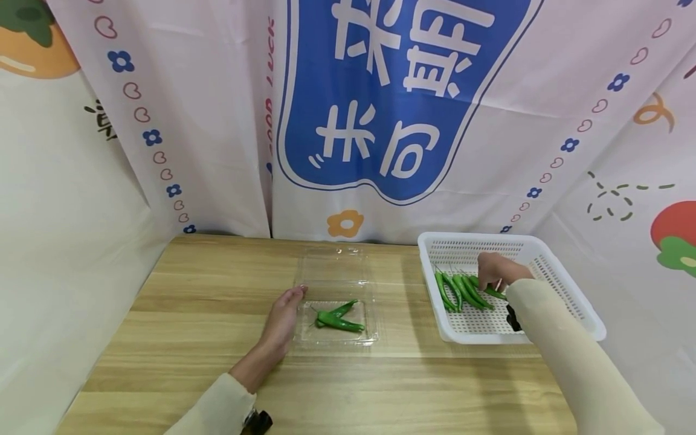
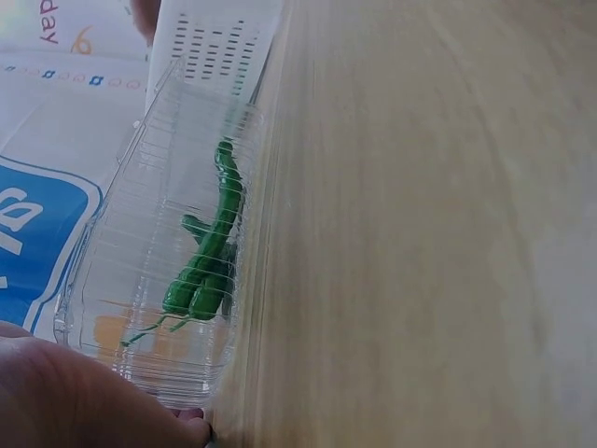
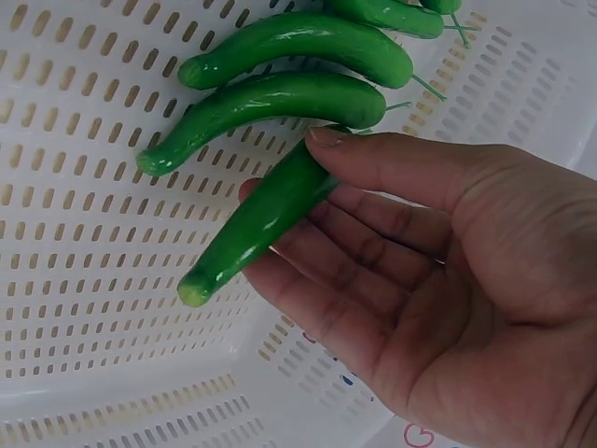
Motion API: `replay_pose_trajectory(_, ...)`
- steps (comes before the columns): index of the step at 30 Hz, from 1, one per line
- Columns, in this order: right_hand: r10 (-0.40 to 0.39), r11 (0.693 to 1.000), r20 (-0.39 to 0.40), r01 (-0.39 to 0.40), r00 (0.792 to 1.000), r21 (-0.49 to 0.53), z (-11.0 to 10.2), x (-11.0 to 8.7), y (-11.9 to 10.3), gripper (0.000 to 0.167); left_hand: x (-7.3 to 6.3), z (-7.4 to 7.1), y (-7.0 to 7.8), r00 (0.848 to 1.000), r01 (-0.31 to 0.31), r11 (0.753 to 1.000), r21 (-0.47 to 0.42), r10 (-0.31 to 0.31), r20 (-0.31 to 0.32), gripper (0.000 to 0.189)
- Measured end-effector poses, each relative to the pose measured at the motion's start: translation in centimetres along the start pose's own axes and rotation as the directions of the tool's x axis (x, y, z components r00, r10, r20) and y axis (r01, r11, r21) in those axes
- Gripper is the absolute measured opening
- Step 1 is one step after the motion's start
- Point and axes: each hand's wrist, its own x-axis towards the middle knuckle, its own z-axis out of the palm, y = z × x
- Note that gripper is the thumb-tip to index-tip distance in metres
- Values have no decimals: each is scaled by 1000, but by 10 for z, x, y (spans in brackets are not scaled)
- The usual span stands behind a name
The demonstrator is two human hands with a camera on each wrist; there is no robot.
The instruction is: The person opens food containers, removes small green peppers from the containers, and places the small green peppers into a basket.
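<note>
My right hand (image 1: 502, 270) is inside the white basket (image 1: 522, 336), pinching a green chili pepper (image 3: 261, 224) between thumb and fingers near its stem end. Several other green chili peppers (image 1: 462, 291) lie side by side on the basket floor, left of that hand. On the table, a clear plastic box (image 1: 335, 342) stands with its lid folded back toward the wall. Green chili peppers (image 1: 339, 322) lie crossed inside it. My left hand (image 1: 283, 317) holds the box's left edge, thumb and a fingertip at its wall in the left wrist view.
The wooden table (image 1: 206, 338) runs up to a printed cloth (image 1: 348, 223) at the back. More cloth hangs on both sides. The basket has raised slotted walls and stands at the table's right. A stretch of table separates box and basket.
</note>
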Motion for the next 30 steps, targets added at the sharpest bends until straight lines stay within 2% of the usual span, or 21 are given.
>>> replay_pose_trajectory(7, -40, 999, 14, 41, 999, -31, 2, -3, -2, 10, 0, 0, 0, 1000, 4, 1000, -2, -4, 2, 51)
replay_pose_trajectory(13, -28, 999, 22, 28, 999, -26, 3, -3, -2, 8, 0, 0, 1, 1000, 5, 1000, -3, -5, 5, 51)
replay_pose_trajectory(19, -30, 998, 8, 30, 1000, -48, 0, -3, -1, 20, 0, 1, 1, 1000, -1, 1000, -2, 1, 8, 51)
replay_pose_trajectory(27, -98, 989, -54, 92, 994, -113, -7, -11, -9, 31, -1, 1, 2, 1000, -2, 1000, 7, 2, 3, 50)
replay_pose_trajectory(30, -122, 985, -83, 111, 989, -133, -9, -16, -15, 24, -1, 0, 2, 1000, -2, 1000, 7, 2, 7, 50)
